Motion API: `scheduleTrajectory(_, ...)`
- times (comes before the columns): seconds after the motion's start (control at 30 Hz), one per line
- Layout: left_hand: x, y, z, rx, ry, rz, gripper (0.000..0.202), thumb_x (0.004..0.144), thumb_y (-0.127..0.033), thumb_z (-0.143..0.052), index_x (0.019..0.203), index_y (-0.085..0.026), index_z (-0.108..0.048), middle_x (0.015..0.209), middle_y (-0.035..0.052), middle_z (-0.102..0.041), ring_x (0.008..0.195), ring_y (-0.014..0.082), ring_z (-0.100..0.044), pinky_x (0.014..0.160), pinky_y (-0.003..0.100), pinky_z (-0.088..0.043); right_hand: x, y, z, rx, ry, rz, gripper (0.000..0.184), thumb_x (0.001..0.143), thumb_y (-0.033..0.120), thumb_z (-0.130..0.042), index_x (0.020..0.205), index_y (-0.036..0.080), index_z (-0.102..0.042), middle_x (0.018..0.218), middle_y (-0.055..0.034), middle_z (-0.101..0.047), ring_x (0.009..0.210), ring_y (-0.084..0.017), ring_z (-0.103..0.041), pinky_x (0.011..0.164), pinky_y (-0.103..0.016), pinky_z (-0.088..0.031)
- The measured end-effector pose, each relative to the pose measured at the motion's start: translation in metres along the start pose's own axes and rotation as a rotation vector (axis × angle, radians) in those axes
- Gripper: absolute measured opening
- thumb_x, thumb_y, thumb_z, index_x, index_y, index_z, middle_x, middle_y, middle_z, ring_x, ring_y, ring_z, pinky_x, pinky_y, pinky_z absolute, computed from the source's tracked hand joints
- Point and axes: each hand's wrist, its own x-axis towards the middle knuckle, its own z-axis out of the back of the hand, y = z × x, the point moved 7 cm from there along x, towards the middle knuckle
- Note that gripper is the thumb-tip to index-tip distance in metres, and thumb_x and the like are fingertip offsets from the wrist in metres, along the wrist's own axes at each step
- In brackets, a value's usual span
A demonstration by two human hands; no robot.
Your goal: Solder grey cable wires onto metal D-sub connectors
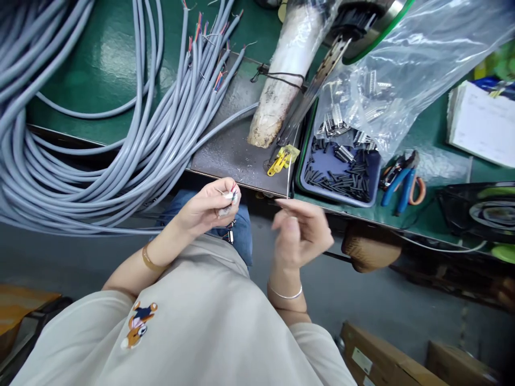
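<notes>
My left hand point(211, 206) is closed in a pinch, in front of the bench edge. Between its fingertips are thin wires point(234, 187), one of them red, at what looks like a cable end. White material covers part of these fingertips, and the rest of the grip is hidden. My right hand point(301, 230) is apart from it, to the right, below the blue tray point(340, 199). Motion smears its fingers. A small dark bit shows by the index fingertip, but whether it is held I cannot tell. Short black tubes point(358, 179) and metal connectors point(344, 154) lie in the tray.
A large bundle of grey cables point(120, 177) spreads over the left of the green bench. A plastic-wrapped tool point(277, 91) and small yellow parts point(278, 162) lie mid-bench. Blue-handled pliers point(404, 187), a paper pad point(483, 126) and a black fan-like device point(483, 209) are right.
</notes>
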Motion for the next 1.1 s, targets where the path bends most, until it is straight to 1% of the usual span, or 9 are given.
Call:
scheduleTrajectory(0.1,0.001,-0.001,0.011,-0.079,0.095,-0.031,0.036,0.068,-0.032,-0.085,0.065,-0.019,-0.052,0.046,-0.0067,-0.041,0.031,0.0041,-0.029,0.031,0.016,-0.021,0.0,0.003,0.009,0.055,-0.16,0.058,0.024,0.098,0.025,-0.06,0.122,0.025,-0.062,0.064,0.0065,-0.062,0.045,-0.009,-0.057,0.043,-0.022,-0.044)
scheduleTrajectory(0.2,-0.001,-0.001,0.02,-0.085,0.162,-0.072,0.042,0.067,-0.037,-0.085,0.059,-0.02,-0.047,0.041,-0.0062,-0.039,0.028,0.0053,-0.028,0.029,0.018,-0.022,0.0,-0.001,0.001,-0.005,-0.061,-0.004,0.027,0.097,0.021,-0.064,0.124,0.023,-0.061,0.082,0.0013,-0.077,0.053,-0.011,-0.069,0.047,-0.023,-0.053)
scheduleTrajectory(0.33,-0.004,0.002,0.023,-0.065,0.194,-0.08,0.052,0.066,-0.044,-0.084,0.053,-0.02,-0.04,0.037,-0.0059,-0.037,0.023,0.0061,-0.026,0.027,0.021,-0.023,-0.001,0.0,-0.005,-0.114,0.029,0.02,0.011,0.091,0.016,-0.072,0.1,0.023,-0.072,0.088,0.0009,-0.081,0.079,-0.018,-0.08,0.069,-0.03,-0.066)
scheduleTrajectory(0.5,-0.005,0.004,0.022,-0.056,0.187,-0.055,0.055,0.062,-0.045,-0.085,0.052,-0.02,-0.037,0.035,-0.0058,-0.037,0.022,0.0067,-0.026,0.027,0.021,-0.024,-0.001,0.006,-0.005,-0.16,0.033,0.171,0.019,0.086,0.013,-0.077,0.1,0.026,-0.075,0.077,0.0045,-0.079,0.061,-0.014,-0.075,0.062,-0.027,-0.063)
scheduleTrajectory(0.63,-0.006,0.001,0.025,-0.023,0.038,-0.047,0.051,0.063,-0.042,-0.087,0.06,-0.02,-0.041,0.042,-0.0072,-0.042,0.027,0.0049,-0.029,0.031,0.019,-0.026,-0.004,0.012,0.006,-0.199,-0.093,0.292,0.017,0.085,0.018,-0.078,0.099,0.026,-0.077,0.059,0.0074,-0.067,0.043,-0.009,-0.058,0.043,-0.023,-0.047)
scheduleTrajectory(0.73,-0.008,-0.004,0.02,-0.017,-0.024,-0.068,0.045,0.067,-0.038,-0.087,0.067,-0.02,-0.045,0.047,-0.0076,-0.045,0.03,0.004,-0.03,0.033,0.017,-0.026,-0.006,0.016,0.011,-0.237,-0.176,0.313,0.007,0.088,0.024,-0.074,0.094,0.026,-0.077,0.056,0.007,-0.061,0.041,-0.008,-0.049,0.04,-0.023,-0.039)
scheduleTrajectory(0.8,-0.008,-0.006,0.016,0.006,-0.069,-0.073,0.041,0.069,-0.036,-0.086,0.071,-0.02,-0.049,0.05,-0.0072,-0.047,0.033,0.0038,-0.032,0.033,0.017,-0.025,-0.005,0.014,0.009,-0.277,-0.147,0.252,0.007,0.09,0.027,-0.071,0.093,0.025,-0.077,0.057,0.0062,-0.061,0.041,-0.007,-0.046,0.041,-0.023,-0.037)
scheduleTrajectory(0.97,-0.01,-0.007,0.015,0.144,-0.31,-0.08,0.03,0.073,-0.029,-0.081,0.076,-0.018,-0.052,0.053,-0.0072,-0.051,0.038,0.0031,-0.036,0.035,0.014,-0.024,0.0,-0.003,0.001,-0.297,-0.026,0.002,0.013,0.093,0.029,-0.067,0.098,0.025,-0.078,0.055,0.0067,-0.055,0.042,-0.006,-0.038,0.043,-0.022,-0.034)
scheduleTrajectory(1.1,-0.009,-0.006,0.01,0.252,-0.358,-0.125,0.029,0.076,-0.032,-0.078,0.074,-0.018,-0.053,0.052,-0.008,-0.05,0.037,0.0028,-0.036,0.035,0.015,-0.023,0.001,-0.008,-0.006,-0.291,0.058,-0.049,0.02,0.096,0.033,-0.064,0.106,0.026,-0.08,0.058,0.0044,-0.061,0.043,-0.007,-0.038,0.045,-0.022,-0.037)
